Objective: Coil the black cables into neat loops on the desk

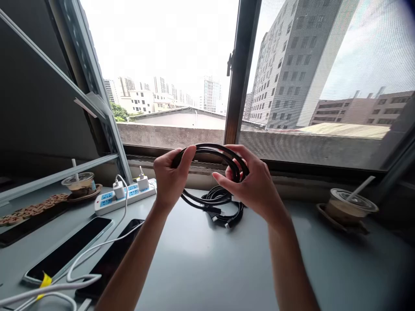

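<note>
White cord (69, 286) lies closest to you, in front of the strip (134, 196) and beside two phones (71, 248); swinging low could snag it and drag a phone along. Right of the strip, your left hand (171, 177) clamps the coil (207, 147) above the desk (207, 268), thumb pressed on the loops. Your right hand (251, 179), farther right of the strip, curls its fingers around the coil's other side, thumb tip apart from them; if that looser hold slackens, loops might spring out. Below, a second coil (238, 216) lies right of the strip; dipping the first onto it could tangle both. Left of the strip, one cup (81, 178) holds brown drink (80, 191); far right of it, another cup (353, 201) holds paler drink (339, 211).
</note>
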Demonstrator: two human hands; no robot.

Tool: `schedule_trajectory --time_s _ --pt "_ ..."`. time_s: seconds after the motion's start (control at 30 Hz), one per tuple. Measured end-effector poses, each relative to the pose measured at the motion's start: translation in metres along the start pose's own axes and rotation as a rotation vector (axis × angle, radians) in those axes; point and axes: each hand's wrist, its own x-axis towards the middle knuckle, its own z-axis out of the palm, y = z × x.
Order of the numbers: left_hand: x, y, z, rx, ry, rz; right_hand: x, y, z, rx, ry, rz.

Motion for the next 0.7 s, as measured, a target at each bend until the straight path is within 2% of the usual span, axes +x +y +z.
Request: schedule_trajectory --time_s 0.1,0.2,0.27,0.53,0.7 --pt "0.004 0.002 -0.001 -0.146 -0.096 -0.199 0.004 0.012 0.009 -0.202 0.069 -0.091" --pt "0.009 0.002 -0.002 -0.3 -0.201 -0.409 0.007 0.02 0.017 -0.351 0.052 -0.134" --pt "0.012 0.001 -0.003 -0.368 -0.24 -0.497 0.008 0.022 0.021 -0.419 0.049 -0.133" --pt "0.02 0.001 -0.011 -0.504 -0.326 -0.623 0.01 0.024 0.025 -0.392 -0.033 -0.091" --pt "0.03 -0.004 -0.021 -0.63 -0.47 -0.701 0.01 0.029 0.023 -0.391 -0.125 -0.053"
